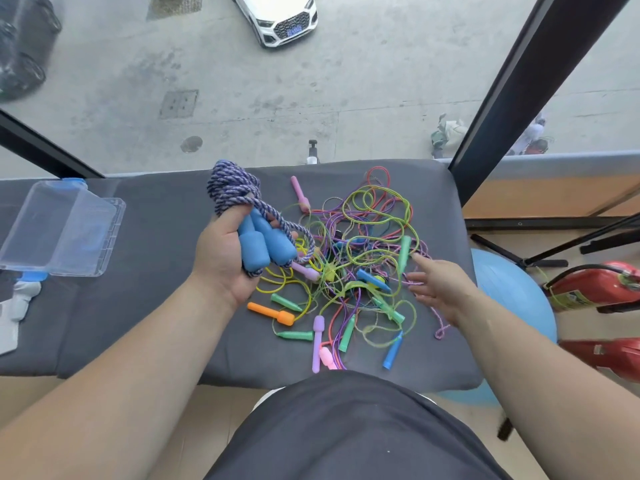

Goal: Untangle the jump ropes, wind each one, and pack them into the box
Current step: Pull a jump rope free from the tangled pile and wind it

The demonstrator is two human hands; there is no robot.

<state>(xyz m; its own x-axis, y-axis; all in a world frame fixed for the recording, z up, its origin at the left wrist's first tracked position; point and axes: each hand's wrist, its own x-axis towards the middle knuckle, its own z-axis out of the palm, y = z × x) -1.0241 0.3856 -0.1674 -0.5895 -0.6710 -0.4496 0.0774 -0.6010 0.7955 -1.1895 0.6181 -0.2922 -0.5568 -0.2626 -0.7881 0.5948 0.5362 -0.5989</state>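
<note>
My left hand (225, 258) grips a wound purple-and-white braided jump rope (231, 188) together with its two blue foam handles (263, 245), held above the dark grey table (156, 271). A loose strand of that rope trails down into the tangled pile of thin coloured jump ropes (360, 244) with green, blue, pink, purple and orange handles. My right hand (440, 289) hovers at the pile's right edge, fingers straight and spread, holding nothing. The clear plastic box (59, 230) sits open at the table's left.
A window with black frame bars (519, 91) runs behind the table. A blue exercise ball (512, 292) and red fire extinguishers (595, 289) lie on the floor to the right. A white-grey object (17, 306) rests near the table's left edge.
</note>
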